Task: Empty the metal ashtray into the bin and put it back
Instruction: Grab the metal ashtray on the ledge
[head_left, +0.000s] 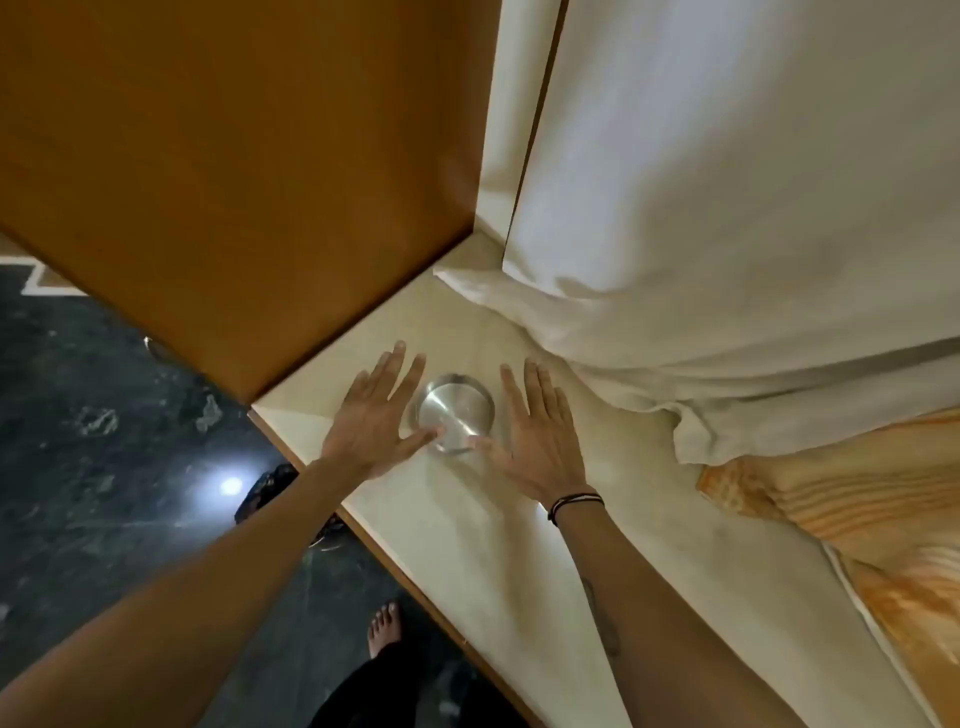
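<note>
while you stand at the pale ledge beside the bed, start at your left: your left hand lies flat and spread on the surface, holding nothing, its thumb tip at the near-left rim of the one metal ashtray. the ashtray sits upright between your two hands, near the ledge's outer edge and not far from the corner where the wooden panel meets it. it is round, so no long axis to line up with; it looks empty and shiny inside, though fine ash would be hard to tell. to its right, your right hand is also flat, fingers splayed, gripping nothing, thumb close to the near-right rim. both hands sit about equally near. i count one ashtray, two hands, and no bin in view.
</note>
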